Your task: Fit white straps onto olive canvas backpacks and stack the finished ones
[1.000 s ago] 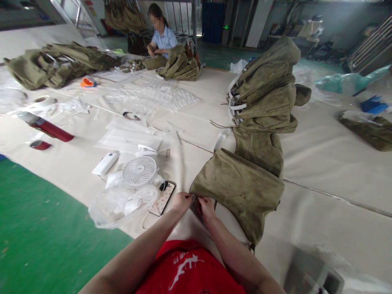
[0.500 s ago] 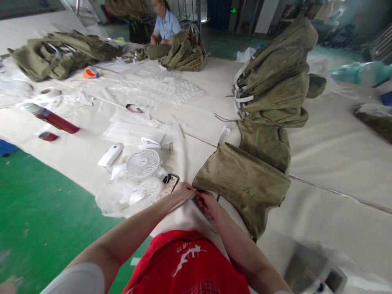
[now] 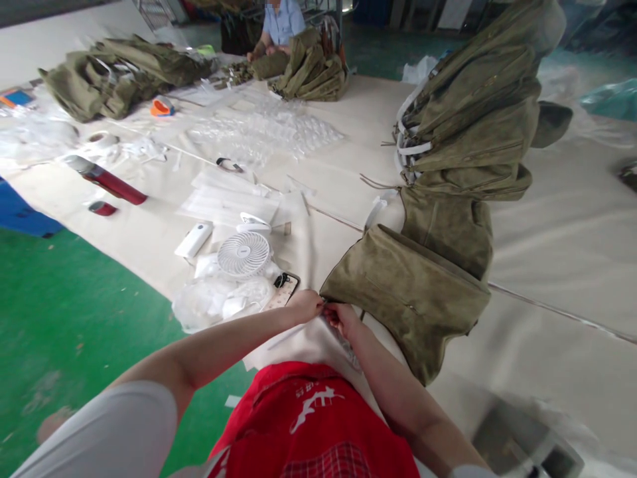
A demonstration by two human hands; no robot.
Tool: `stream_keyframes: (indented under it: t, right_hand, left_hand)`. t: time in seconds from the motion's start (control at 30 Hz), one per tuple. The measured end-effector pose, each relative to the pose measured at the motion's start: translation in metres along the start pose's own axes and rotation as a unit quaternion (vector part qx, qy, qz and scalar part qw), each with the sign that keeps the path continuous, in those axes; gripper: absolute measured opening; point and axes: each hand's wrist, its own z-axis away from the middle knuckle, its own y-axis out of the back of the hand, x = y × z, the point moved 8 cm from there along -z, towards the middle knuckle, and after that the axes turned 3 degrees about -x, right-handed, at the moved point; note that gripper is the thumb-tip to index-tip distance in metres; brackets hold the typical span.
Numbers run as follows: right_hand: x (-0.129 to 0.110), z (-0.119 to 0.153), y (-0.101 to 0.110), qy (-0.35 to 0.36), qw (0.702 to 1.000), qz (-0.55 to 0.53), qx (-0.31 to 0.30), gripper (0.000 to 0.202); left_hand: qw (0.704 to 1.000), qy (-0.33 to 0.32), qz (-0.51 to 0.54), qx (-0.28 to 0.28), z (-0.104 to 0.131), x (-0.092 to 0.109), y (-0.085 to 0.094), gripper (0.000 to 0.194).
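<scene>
An olive-green fabric piece [image 3: 408, 292] lies at the table's near edge, its left corner reaching my two hands. My left hand [image 3: 309, 305] is closed at that corner, its fingers pressed together. Right beside it, my right hand [image 3: 341, 317] is also closed, the fingertips nearly meeting those of the left. What either hand pinches is too small to make out. A phone [image 3: 284, 290] lies just left of my left hand, beside a white fan [image 3: 243, 253].
Stacked olive bags [image 3: 478, 119] stand behind the fabric piece. Clear plastic [image 3: 219, 302] lies left of my hands. A red flask [image 3: 112, 182] and more olive fabric [image 3: 119, 73] are farther left. A person in a light-blue shirt [image 3: 283, 23] sits across the table.
The view has shifted, so the table's contents appear slightly lower and farther right. Both hands stay together at the fabric's corner, with my left hand turned slightly.
</scene>
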Motion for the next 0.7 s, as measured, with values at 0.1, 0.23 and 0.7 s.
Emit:
stream_keyframes:
  t: [0.1, 0.23, 0.7]
  right_hand:
    - [0.003, 0.003, -0.003, -0.032, 0.998, -0.025, -0.037, 0.017]
    - [0.0, 0.006, -0.004, -0.014, 0.999, -0.02, -0.03, 0.026]
    - [-0.007, 0.023, 0.001, 0.101, 0.991, -0.059, -0.062, 0.026]
  left_hand:
    - [1.0, 0.012, 0.002, 0.004, -0.005, 0.001, -0.002, 0.019]
    - [0.999, 0.041, 0.02, 0.017, -0.008, -0.002, -0.008, 0.023]
    - [0.995, 0.038, 0.089, 0.033, 0.017, -0.002, -0.02, 0.027]
